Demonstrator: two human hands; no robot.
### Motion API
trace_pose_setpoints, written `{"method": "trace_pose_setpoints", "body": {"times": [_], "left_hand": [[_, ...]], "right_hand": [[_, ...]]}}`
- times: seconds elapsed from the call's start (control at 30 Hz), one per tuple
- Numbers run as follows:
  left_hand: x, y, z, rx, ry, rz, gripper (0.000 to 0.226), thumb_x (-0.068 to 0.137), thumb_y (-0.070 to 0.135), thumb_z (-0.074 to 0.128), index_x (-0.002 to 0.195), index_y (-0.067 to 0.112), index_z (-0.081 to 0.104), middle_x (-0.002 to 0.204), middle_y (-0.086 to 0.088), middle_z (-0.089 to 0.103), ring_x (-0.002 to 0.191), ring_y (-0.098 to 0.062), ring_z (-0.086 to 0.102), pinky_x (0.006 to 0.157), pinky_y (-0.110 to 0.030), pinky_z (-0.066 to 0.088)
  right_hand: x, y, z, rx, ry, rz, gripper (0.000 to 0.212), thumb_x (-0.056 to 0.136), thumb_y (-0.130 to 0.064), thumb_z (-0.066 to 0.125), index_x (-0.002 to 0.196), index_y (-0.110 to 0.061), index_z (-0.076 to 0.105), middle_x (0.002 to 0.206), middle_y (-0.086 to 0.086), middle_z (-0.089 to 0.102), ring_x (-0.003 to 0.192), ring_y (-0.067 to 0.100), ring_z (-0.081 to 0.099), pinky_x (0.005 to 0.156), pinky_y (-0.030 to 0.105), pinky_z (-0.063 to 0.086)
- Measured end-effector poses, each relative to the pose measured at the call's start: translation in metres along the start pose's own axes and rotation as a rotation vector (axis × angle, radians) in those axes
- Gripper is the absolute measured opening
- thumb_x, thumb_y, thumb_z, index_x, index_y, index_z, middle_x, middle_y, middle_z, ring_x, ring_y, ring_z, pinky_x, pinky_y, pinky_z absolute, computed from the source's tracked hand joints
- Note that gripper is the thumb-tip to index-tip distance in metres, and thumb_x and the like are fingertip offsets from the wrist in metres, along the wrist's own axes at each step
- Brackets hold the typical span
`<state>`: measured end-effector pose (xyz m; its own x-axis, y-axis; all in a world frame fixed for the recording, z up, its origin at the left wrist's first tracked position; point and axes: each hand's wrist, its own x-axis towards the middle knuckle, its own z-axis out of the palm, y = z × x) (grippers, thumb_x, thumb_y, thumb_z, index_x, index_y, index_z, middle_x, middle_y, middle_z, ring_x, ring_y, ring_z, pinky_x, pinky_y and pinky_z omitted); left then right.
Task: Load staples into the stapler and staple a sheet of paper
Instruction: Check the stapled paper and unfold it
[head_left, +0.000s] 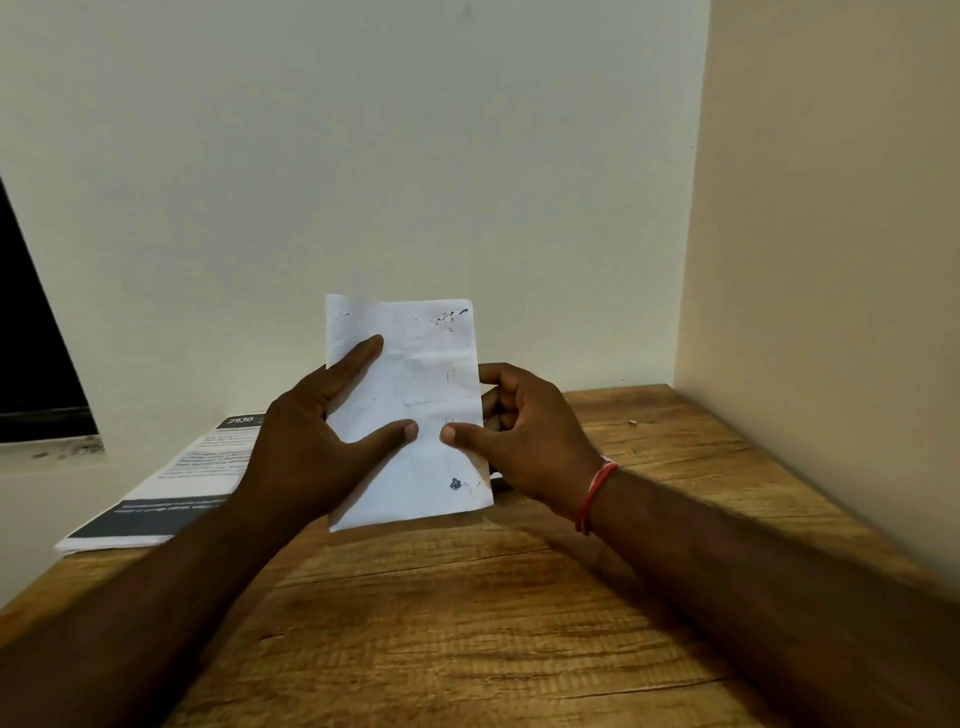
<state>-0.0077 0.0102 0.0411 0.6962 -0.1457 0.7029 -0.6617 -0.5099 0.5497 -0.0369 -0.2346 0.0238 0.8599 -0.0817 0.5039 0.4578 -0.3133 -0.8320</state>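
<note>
Folded paper (415, 384) upright above table (467, 623), left hand (311, 441) and right hand (524, 436) pinching its sides

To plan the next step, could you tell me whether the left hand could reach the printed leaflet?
Probably yes: the leaflet lies just beside the left hand with nothing between, though that hand must first release the folded paper it holds.

Wooden table (467, 623), printed leaflets (171, 488), dark window (31, 353)
</note>
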Motion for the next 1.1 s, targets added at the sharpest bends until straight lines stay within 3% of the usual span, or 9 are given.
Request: {"method": "trace_pose_setpoints", "body": {"times": [0.1, 0.27, 0.37, 0.47, 0.6, 0.73, 0.9, 1.03, 1.1], "left_hand": [[-0.002, -0.001, 0.005, 0.123, 0.026, 0.052, 0.100, 0.083, 0.047, 0.096, 0.169, 0.045, 0.045, 0.147, 0.003, 0.068, 0.125, -0.013, 0.062, 0.107, -0.033, 0.052], [-0.004, 0.000, 0.016, 0.169, 0.039, 0.047, 0.084, 0.094, 0.031, 0.091, 0.167, 0.038, 0.051, 0.149, -0.009, 0.067, 0.126, -0.018, 0.061, 0.108, -0.032, 0.048], [-0.003, 0.010, 0.026, 0.097, 0.031, -0.018, 0.057, 0.096, 0.030, 0.090, 0.150, 0.036, 0.071, 0.147, -0.005, 0.071, 0.130, -0.021, 0.068, 0.110, -0.031, 0.051], [0.004, 0.027, 0.036, -0.075, 0.060, -0.121, 0.029, 0.094, 0.049, 0.088, 0.119, 0.035, 0.085, 0.125, 0.012, 0.082, 0.115, -0.007, 0.074, 0.104, -0.034, 0.060], [0.004, 0.038, 0.047, -0.279, 0.071, -0.212, 0.049, 0.078, 0.075, 0.090, 0.101, 0.032, 0.084, 0.104, 0.014, 0.085, 0.098, -0.001, 0.078, 0.084, -0.027, 0.059], [-0.006, 0.029, 0.052, -0.367, 0.039, -0.215, 0.054, 0.071, 0.078, 0.088, 0.098, 0.032, 0.084, 0.099, 0.010, 0.086, 0.094, -0.004, 0.081, 0.087, -0.034, 0.061], [-0.009, 0.026, 0.045, -0.423, 0.020, -0.211, 0.052, 0.068, 0.076, 0.087, 0.095, 0.032, 0.083, 0.101, 0.007, 0.085, 0.099, -0.012, 0.080, 0.082, -0.029, 0.058], [-0.009, 0.029, 0.042, -0.468, -0.012, -0.213, 0.048, 0.070, 0.076, 0.085, 0.094, 0.034, 0.084, 0.102, 0.006, 0.086, 0.097, -0.010, 0.080, 0.085, -0.035, 0.061], [-0.010, 0.027, 0.043, -0.468, -0.032, -0.234, 0.051, 0.072, 0.077, 0.084, 0.096, 0.032, 0.084, 0.104, 0.007, 0.086, 0.102, -0.011, 0.080, 0.093, -0.042, 0.063]], "right_hand": [[0.002, 0.005, -0.002, -0.045, -0.005, -0.001, 0.062, 0.079, -0.026, 0.101, 0.129, -0.044, 0.068, 0.094, -0.006, 0.082, 0.084, 0.020, 0.081, 0.080, 0.049, 0.071], [0.001, 0.009, 0.004, -0.123, 0.013, -0.096, 0.077, 0.083, -0.027, 0.097, 0.147, -0.047, 0.058, 0.089, -0.007, 0.078, 0.065, 0.001, 0.067, 0.064, 0.017, 0.057], [0.000, 0.008, 0.010, -0.120, 0.054, -0.200, 0.077, 0.089, -0.022, 0.088, 0.151, -0.052, 0.054, 0.095, -0.007, 0.074, 0.061, 0.004, 0.064, 0.063, 0.020, 0.058], [-0.003, 0.005, 0.019, -0.185, 0.065, -0.329, 0.079, 0.097, -0.021, 0.078, 0.156, -0.061, 0.046, 0.107, -0.006, 0.073, 0.082, 0.013, 0.071, 0.072, 0.025, 0.063], [-0.006, 0.003, 0.026, -0.208, 0.060, -0.349, 0.069, 0.100, -0.025, 0.076, 0.162, -0.039, 0.049, 0.113, -0.007, 0.061, 0.091, 0.011, 0.066, 0.072, 0.024, 0.061], [-0.013, 0.003, 0.026, -0.143, -0.063, -0.277, 0.088, 0.094, -0.041, 0.081, 0.168, -0.050, 0.035, 0.124, -0.011, 0.056, 0.100, 0.009, 0.069, 0.076, 0.022, 0.063], [-0.017, -0.001, 0.017, -0.099, -0.088, -0.236, 0.090, 0.090, -0.049, 0.088, 0.166, -0.049, 0.042, 0.123, -0.011, 0.059, 0.094, 0.012, 0.072, 0.071, 0.020, 0.060], [-0.017, -0.002, 0.011, -0.073, -0.088, -0.218, 0.090, 0.088, -0.052, 0.089, 0.166, -0.044, 0.045, 0.125, -0.013, 0.061, 0.099, 0.013, 0.073, 0.075, 0.030, 0.067], [-0.018, -0.001, 0.009, -0.043, -0.094, -0.203, 0.090, 0.087, -0.052, 0.090, 0.165, -0.041, 0.046, 0.127, -0.013, 0.062, 0.098, 0.011, 0.073, 0.074, 0.026, 0.065]]}}
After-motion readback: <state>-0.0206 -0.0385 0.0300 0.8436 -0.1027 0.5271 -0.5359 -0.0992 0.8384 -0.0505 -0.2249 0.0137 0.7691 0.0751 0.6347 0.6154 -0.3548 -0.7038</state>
